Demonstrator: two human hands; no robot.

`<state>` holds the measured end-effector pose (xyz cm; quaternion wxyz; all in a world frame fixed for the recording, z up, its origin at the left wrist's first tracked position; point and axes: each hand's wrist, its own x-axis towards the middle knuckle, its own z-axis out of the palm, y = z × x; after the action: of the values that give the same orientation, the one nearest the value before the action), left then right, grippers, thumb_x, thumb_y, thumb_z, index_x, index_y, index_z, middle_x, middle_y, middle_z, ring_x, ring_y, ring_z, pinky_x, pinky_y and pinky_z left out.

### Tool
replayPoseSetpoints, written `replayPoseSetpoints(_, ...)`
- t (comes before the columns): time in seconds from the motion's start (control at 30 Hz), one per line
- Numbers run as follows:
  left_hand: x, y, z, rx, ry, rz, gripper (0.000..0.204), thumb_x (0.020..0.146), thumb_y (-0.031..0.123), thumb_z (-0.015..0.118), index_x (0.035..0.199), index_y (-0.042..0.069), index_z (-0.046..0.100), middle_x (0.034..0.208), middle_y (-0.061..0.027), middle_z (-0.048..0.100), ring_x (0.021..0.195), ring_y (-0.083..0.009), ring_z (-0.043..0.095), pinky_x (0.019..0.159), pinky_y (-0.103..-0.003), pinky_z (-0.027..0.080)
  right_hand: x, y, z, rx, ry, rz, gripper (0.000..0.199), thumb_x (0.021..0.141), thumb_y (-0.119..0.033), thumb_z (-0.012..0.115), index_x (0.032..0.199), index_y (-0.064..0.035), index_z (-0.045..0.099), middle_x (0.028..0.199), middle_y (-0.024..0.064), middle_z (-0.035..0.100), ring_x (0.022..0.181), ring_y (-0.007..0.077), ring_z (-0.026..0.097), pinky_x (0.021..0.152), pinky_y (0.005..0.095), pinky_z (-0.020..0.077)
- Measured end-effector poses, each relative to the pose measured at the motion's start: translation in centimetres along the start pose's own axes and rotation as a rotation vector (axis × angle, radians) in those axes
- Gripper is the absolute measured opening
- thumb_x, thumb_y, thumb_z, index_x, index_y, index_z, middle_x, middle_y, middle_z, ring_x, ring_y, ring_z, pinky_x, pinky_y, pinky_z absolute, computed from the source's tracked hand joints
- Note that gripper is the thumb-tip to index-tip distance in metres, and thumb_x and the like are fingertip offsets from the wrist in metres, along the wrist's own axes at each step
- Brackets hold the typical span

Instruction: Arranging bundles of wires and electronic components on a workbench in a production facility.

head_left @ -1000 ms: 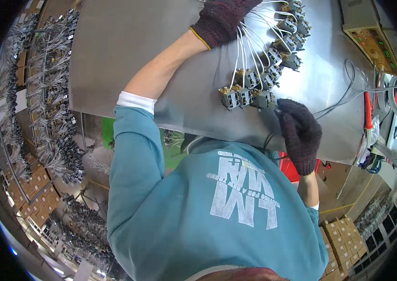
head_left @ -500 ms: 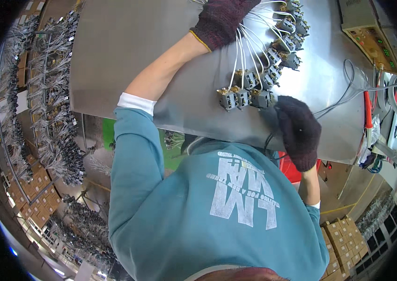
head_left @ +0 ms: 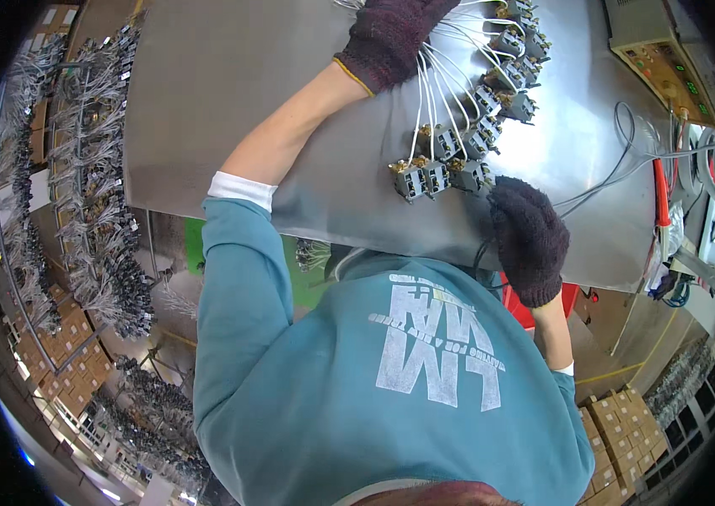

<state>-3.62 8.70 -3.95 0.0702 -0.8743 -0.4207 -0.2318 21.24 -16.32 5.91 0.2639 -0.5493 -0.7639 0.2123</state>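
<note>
Head view: left hand closed on white wires, far side of metal table; grey blocks fan out to its right, laid much as half a second ago; right hand, blurred then, now sharp, curled just beside the fan's near end; cannot tell whether it grips anything; work remains there.

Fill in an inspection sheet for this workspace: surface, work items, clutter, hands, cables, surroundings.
Surface: smooth metal table, reflecting light.
Work items: grey connector blocks on white wires, clustered together.
Clutter: instrument with lit digits at the right.
Hands: gloved left hand closed over the white wires; gloved right hand beside the nearest blocks, grip unclear.
Cables: grey cables across the table's right side.
Surroundings: hanging wire bundles at left; stacked cartons lower right.
</note>
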Motion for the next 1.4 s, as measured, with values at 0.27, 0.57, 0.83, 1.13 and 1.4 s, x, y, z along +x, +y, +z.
replayPoseSetpoints(0.27, 0.9, 1.7, -2.9, 0.240, 0.025, 0.019, 0.063, 0.093, 0.019, 0.055, 0.155, 0.009, 0.055, 0.130, -0.0100, 0.068, 0.122, -0.0297, 0.060, 0.102, -0.051, 0.043, 0.7, 1.0, -0.8, -0.061, 0.004, -0.074, 0.038, 0.085, 0.004, 0.081, 0.120, -0.0107, 0.077, 0.120, 0.0142, 0.079, 0.107, 0.0334, 0.078, 0.089, 0.0406, 0.0625)
replayPoseSetpoints(0.57, -1.2, 0.9, -11.2, -0.003, -0.244, 0.395, 0.072, 0.085, 0.028, 0.077, 0.153, 0.016, 0.058, 0.143, -0.0182, 0.067, 0.125, -0.0380, 0.065, 0.109, -0.053, 0.050, 2.4, 1.9, -1.9, -0.166, -0.015, -0.085, 0.034, 0.087, 0.002, 0.081, 0.118, -0.0114, 0.078, 0.119, 0.0132, 0.080, 0.104, 0.0315, 0.079, 0.088, 0.0395, 0.0629)
replayPoseSetpoints(0.83, -1.0, 5.5, -13.2, -0.167, -0.337, 0.435, 0.091, 0.069, 0.053, 0.088, 0.139, 0.001, 0.059, 0.133, -0.0189, 0.061, 0.123, -0.0359, 0.059, 0.104, -0.052, 0.048, 3.9, 3.5, -2.4, -0.210, 0.028, -0.067, 0.032, 0.089, 0.001, 0.081, 0.118, -0.0116, 0.078, 0.120, 0.0121, 0.080, 0.105, 0.0313, 0.078, 0.088, 0.0392, 0.0626)
replayPoseSetpoints(1.13, -0.5, 6.7, -10.7, -0.019, -0.337, 0.389, 0.084, 0.062, 0.058, 0.090, 0.117, -0.002, 0.072, 0.126, -0.0189, 0.063, 0.114, -0.0339, 0.058, 0.099, -0.049, 0.046, 4.8, 4.0, -3.2, -0.153, 0.019, -0.053, 0.030, 0.093, 0.000, 0.077, 0.122, -0.0099, 0.078, 0.122, 0.0136, 0.078, 0.106, 0.0313, 0.077, 0.091, 0.0384, 0.0613)
replayPoseSetpoints(1.4, 0.0, 7.6, -10.1, -0.169, -0.412, 0.314, 0.093, 0.067, 0.057, 0.088, 0.138, 0.003, 0.063, 0.139, -0.0230, 0.058, 0.133, -0.0396, 0.053, 0.113, -0.055, 0.040, 5.4, 2.0, -5.7, 0.400, 0.090, 0.364, 0.026, 0.104, 0.001, 0.067, 0.129, 0.0026, 0.073, 0.124, 0.0101, 0.076, 0.110, 0.0157, 0.070, 0.094, 0.0297, 0.0568)
